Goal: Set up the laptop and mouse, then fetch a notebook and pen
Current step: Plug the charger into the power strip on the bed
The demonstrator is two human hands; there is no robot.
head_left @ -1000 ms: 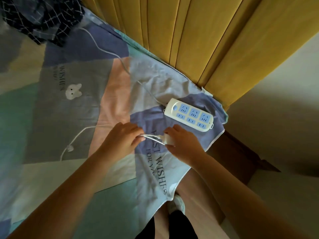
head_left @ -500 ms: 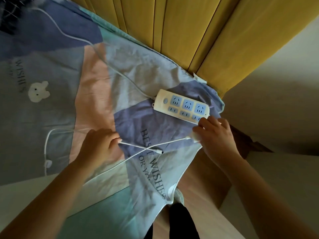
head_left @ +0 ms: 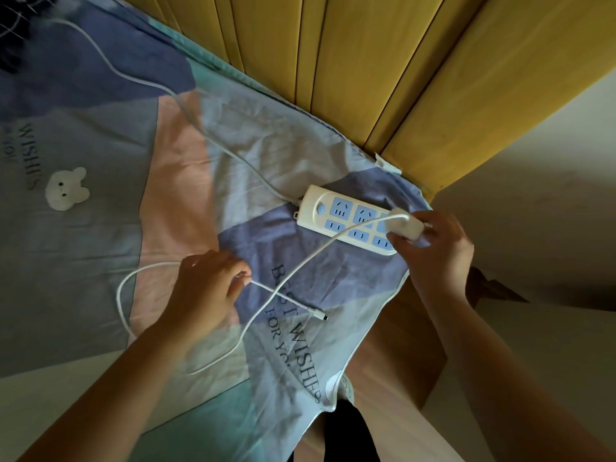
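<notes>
A white power strip (head_left: 343, 218) with blue sockets lies on the bedsheet near the bed's corner. My right hand (head_left: 436, 251) grips a white charger adapter (head_left: 405, 226) just over the strip's right end. From the adapter a white charger cable (head_left: 300, 271) runs down and left in a loop. My left hand (head_left: 206, 291) pinches that cable near its free end, whose connector plug (head_left: 320, 315) rests on the sheet. No laptop, mouse, notebook or pen is in view.
The patchwork bedsheet (head_left: 100, 228) covers the bed. The strip's own white cord (head_left: 186, 108) trails to the upper left. A yellow wooden headboard (head_left: 366, 78) stands behind, a pale wall to the right. Dark checked fabric (head_left: 13, 28) lies at top left.
My right hand has carried the adapter up from the sheet to the power strip's right end, drawing the cable out. My left hand stays on the cable near the connector.
</notes>
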